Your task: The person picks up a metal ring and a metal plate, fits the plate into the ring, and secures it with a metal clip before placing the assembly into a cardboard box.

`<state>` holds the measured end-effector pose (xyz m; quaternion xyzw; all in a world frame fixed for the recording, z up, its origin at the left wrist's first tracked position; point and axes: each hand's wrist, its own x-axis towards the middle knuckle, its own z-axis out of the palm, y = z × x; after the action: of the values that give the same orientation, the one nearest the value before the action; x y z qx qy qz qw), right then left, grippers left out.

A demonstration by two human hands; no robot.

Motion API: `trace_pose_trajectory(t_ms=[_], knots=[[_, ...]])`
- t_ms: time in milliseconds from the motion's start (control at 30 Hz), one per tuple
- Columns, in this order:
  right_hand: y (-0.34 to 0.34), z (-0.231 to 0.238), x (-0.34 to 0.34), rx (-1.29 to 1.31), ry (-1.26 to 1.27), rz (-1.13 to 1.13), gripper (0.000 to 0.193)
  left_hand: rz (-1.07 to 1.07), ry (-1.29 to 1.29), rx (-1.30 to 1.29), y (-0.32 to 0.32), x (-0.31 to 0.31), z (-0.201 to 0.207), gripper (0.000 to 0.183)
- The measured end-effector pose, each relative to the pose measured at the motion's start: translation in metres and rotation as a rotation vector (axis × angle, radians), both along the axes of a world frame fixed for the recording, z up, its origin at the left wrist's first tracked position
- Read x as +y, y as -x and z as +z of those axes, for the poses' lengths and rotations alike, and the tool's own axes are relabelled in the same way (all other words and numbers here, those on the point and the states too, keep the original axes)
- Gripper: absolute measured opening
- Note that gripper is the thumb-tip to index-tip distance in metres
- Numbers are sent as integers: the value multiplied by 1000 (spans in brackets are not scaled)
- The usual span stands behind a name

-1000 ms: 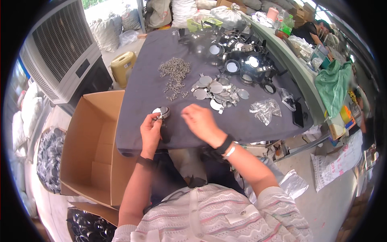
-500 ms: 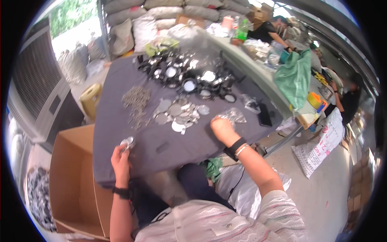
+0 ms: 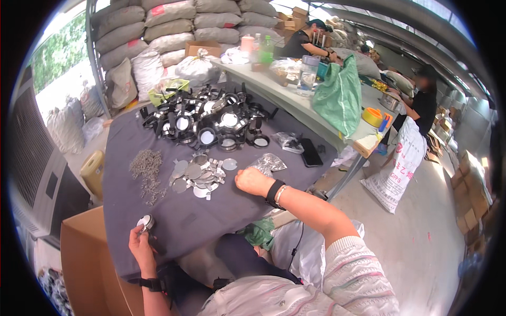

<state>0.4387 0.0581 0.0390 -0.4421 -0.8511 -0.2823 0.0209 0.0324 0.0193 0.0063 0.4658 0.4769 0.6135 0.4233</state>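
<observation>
My left hand (image 3: 141, 247) is closed at the near left edge of the cloth-covered table. Between its fingertips is a round silver-rimmed part (image 3: 146, 223) with a pale face. My right hand (image 3: 254, 181) is curled over the table, close to a clear plastic bag (image 3: 270, 164); its fingertips are hidden, so what they hold cannot be seen. Left of that hand lies a heap of flat silver discs (image 3: 197, 174). Beyond my left hand is a spread of small grey screw-like pieces (image 3: 146, 169). A large pile of black and silver round parts with handles (image 3: 203, 116) covers the far side.
A black phone (image 3: 311, 152) lies at the table's right. An open cardboard box (image 3: 87, 258) stands at the left edge. A long bench (image 3: 253, 75) with a green sack (image 3: 340, 97) runs behind; two people work farther off. A white sack (image 3: 398, 168) stands on the floor.
The whole view has swung to the right, so the table sits farther left. Both hands keep about the same places over it, the left still gripping the round part.
</observation>
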Motion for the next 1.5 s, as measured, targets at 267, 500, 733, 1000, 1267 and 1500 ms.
trace_pose_trajectory(t_ms=[267, 500, 733, 1000, 1267, 1500], knots=[[18, -10, 2, 542, 250, -68, 10, 106, 33, 151, 4, -13, -7, 16], [86, -6, -1, 1136, 401, -86, 13, 44, 70, -11, -9, -5, -1, 12], [218, 4, -17, 1807, 1087, 136, 4, 79, 87, -36, -4, -3, -4, 10], [270, -14, -12, 2006, 1134, 77, 5, 68, 51, -41, -3, -3, -8, 9], [277, -16, -14, 2028, 1232, 10, 8, 34, 37, -9, 2, -2, -11, 9], [277, -13, -9, 1928, 1246, 51, 5, 27, 72, -18, 1, -3, -5, 10]])
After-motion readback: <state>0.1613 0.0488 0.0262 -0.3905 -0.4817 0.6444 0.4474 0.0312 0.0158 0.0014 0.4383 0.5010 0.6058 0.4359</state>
